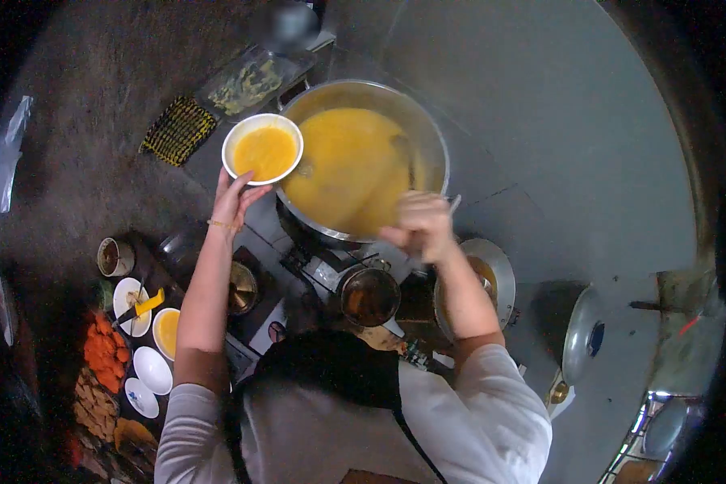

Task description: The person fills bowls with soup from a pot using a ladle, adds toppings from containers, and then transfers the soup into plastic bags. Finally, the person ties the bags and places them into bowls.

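My left hand (pixel 237 198) holds a white bowl (pixel 229 151) by its lower rim, fingers beneath it. Yellow-orange liquid (pixel 264 153) fills much of the bowl, which is beside the left rim of a large metal pot (pixel 440 153). More yellow liquid (pixel 347 169) is in the pot. My right hand (pixel 419 222) is closed over the pot's lower right rim, blurred by motion. A dark, blurred utensil shape (pixel 412 165) shows in the pot above this hand; I cannot make out its form or the grip clearly.
Left of the pot lie a clear container (pixel 246 85) and a black-yellow woven mat (pixel 177 131). Below are a small pot (pixel 369 297) and a wide pan (pixel 504 282). White bowls (pixel 153 370), a yellow-handled knife (pixel 149 302) and orange food (pixel 106 352) are at lower left.
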{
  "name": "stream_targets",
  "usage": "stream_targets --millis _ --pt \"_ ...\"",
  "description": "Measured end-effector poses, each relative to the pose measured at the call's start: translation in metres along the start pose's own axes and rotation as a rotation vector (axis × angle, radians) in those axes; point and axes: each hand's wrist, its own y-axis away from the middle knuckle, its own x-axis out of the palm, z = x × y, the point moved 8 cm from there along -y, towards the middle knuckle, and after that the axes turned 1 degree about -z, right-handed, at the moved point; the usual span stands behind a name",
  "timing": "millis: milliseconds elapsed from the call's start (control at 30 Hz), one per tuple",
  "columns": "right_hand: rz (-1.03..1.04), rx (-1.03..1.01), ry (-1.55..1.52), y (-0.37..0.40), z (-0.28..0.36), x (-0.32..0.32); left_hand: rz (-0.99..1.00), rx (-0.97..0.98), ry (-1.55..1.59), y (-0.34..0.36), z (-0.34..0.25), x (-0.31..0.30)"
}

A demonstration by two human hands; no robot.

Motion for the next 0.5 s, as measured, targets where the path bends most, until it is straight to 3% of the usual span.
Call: stream_targets --millis 100,200,267,367,433,500 --pt "-0.03 0.024 -0.07 0.0 -0.014 0.047 -0.032 -0.033 -0.029 0.011 -0.006 -0.001" --pt "-0.094 0.021 -0.217 0.003 0.004 0.068 -0.019 -0.024 -0.041 0.016 -0.01 -0.004" --pt "-0.03 -0.062 -0.332 0.005 0.029 0.073 -0.005 -0.025 -0.041 0.017 -0.011 -0.006" --pt "-0.061 -0.116 -0.543 0.002 0.054 0.047 0.007 -0.031 -0.041 0.013 -0.008 -0.004" --pt "0.085 -0.141 -0.412 -0.011 0.077 0.017 0.005 -0.035 -0.045 0.012 -0.008 -0.002" --pt "0.055 -0.228 -0.478 -0.014 0.098 -0.013 0.0 -0.038 -0.044 0.014 -0.01 0.004"
